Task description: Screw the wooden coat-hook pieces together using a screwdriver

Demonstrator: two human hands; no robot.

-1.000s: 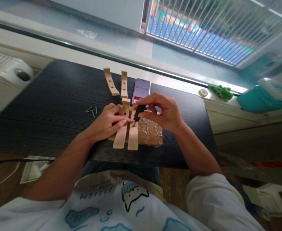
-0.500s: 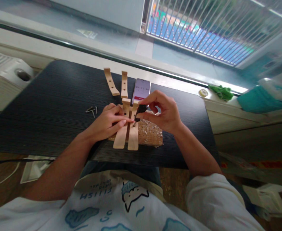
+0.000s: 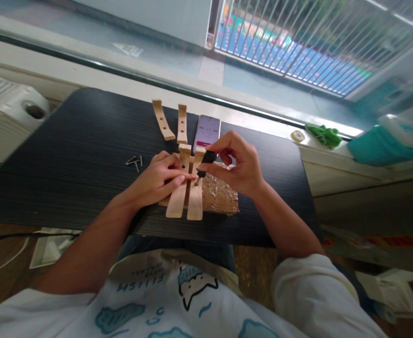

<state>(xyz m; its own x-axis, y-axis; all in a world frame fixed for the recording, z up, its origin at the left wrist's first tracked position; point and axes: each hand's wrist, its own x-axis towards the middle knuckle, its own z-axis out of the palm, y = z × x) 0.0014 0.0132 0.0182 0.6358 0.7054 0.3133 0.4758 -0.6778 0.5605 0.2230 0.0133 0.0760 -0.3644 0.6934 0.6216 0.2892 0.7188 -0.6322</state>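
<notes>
Two pale wooden slats (image 3: pixel 187 199) lie side by side on a bubble-wrap sheet (image 3: pixel 218 196) near the front of the dark table (image 3: pixel 69 155). My left hand (image 3: pixel 155 180) lies flat on the left slat, its fingers stretched toward the right one. My right hand (image 3: pixel 238 166) pinches a small black-handled screwdriver (image 3: pixel 204 162), whose tip stands on the right slat. Two more curved wooden slats (image 3: pixel 171 122) rest farther back. A few loose screws (image 3: pixel 135 161) lie to the left of my left hand.
A phone (image 3: pixel 207 131) with a lit screen lies behind the slats. A white radiator (image 3: pixel 9 110) stands at the left. Along the window sill at right are a green cloth (image 3: pixel 324 134), a small round item (image 3: pixel 297 136) and a teal bag (image 3: pixel 386 143).
My right hand has turned the screwdriver handle slightly, its fingers shifting around it. My left hand and the slats have stayed put.
</notes>
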